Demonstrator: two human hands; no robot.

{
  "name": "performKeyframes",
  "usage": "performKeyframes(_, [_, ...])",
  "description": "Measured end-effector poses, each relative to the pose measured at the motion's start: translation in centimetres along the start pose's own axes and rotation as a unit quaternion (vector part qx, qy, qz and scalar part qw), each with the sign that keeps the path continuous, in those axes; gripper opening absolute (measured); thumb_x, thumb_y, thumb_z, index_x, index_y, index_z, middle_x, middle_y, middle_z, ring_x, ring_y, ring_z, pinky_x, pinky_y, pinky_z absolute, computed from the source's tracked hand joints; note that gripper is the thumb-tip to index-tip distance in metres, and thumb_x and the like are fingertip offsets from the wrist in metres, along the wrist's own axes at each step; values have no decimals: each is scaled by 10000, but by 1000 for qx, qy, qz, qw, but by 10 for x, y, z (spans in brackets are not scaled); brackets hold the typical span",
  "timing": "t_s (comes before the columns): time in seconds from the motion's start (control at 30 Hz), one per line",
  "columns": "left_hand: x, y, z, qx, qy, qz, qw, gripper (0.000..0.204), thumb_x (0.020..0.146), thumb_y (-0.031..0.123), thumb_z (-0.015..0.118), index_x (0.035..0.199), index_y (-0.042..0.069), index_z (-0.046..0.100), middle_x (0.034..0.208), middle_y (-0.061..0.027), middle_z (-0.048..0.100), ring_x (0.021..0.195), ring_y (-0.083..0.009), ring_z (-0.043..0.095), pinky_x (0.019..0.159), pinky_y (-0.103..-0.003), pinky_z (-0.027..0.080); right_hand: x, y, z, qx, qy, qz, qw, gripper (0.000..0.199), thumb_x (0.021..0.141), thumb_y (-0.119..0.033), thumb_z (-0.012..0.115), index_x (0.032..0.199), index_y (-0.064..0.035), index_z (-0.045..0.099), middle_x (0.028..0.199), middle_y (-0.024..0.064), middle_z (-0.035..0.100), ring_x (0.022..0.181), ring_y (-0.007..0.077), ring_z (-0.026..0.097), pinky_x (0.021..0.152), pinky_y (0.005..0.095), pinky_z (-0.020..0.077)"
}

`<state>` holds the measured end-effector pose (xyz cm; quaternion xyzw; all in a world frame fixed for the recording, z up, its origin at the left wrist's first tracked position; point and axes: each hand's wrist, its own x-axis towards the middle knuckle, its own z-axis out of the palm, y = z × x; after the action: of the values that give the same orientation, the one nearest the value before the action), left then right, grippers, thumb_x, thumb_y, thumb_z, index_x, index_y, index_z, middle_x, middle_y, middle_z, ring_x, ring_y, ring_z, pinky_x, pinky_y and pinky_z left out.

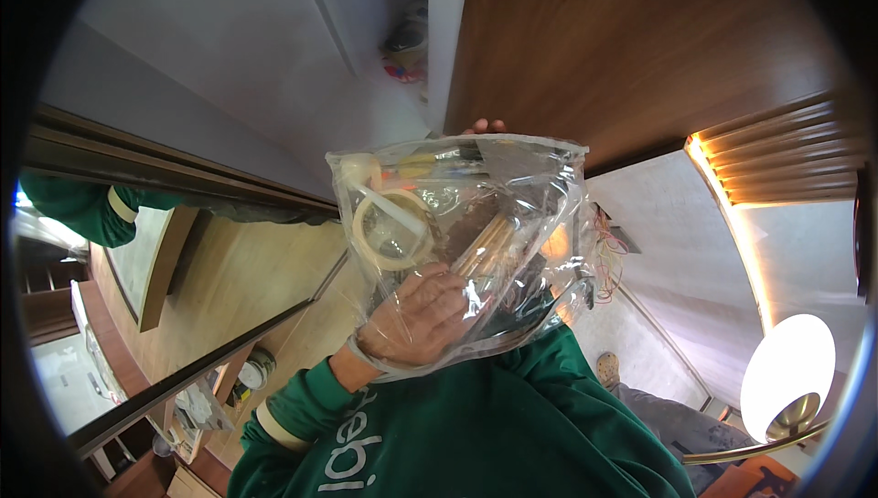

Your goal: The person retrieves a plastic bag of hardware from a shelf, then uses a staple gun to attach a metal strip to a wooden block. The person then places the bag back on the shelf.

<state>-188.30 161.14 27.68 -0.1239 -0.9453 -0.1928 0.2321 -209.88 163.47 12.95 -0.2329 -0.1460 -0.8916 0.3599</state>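
Fingers (430, 292) clutch clear plastic bag (476, 214) — tape roll (393, 228) inside.

A clear plastic bag (466, 242), crumpled and see-through, hangs at centre frame, a cream tape roll (393, 230) visible inside it.

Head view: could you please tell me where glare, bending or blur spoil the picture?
In the head view, the globe lamp blows out to white; highlights glint on the clear plastic bag around the left hand, veiling its contents; the wood panel edges bend toward the dark rim; the picture stays fairly sharp.
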Motion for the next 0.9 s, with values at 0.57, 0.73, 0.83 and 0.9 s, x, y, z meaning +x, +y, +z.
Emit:
performKeyframes(0.57, [18,4,2,60,-70,45,995,437,830,153,665,1261,91,701,969,-131,610,976,-294,620,818,-445,526,-12,-7,-8,-2,-24,21,1000,746,999,-402,633,1561,-24,321,1581,219,320,1520,377,265,1259,580,277])
performKeyframes(0.73, [33,-17,3,17,-32,-117,992,468,823,56,685,1290,76,677,1046,-136,610,964,-301,634,803,-439,541,-21,-16,1,19,14,81,996,718,1007,-375,630,1584,-84,317,1616,195,295,1528,377,249,1266,573,270])
performKeyframes(0.83, [39,-31,2,-73,-9,-222,972,476,849,16,697,1321,51,649,1050,-144,603,928,-299,649,786,-414,540,-21,-16,2,4,2,73,997,707,1004,-384,630,1580,-106,330,1621,181,293,1530,375,246,1267,579,261])
performKeyframes(0.9, [41,-32,-1,-135,-1,-264,955,480,863,87,723,1334,51,635,1017,-146,604,885,-318,649,771,-428,539,-23,-14,-2,-15,6,54,998,700,1002,-390,630,1578,-120,338,1625,172,291,1532,373,244,1267,584,255])
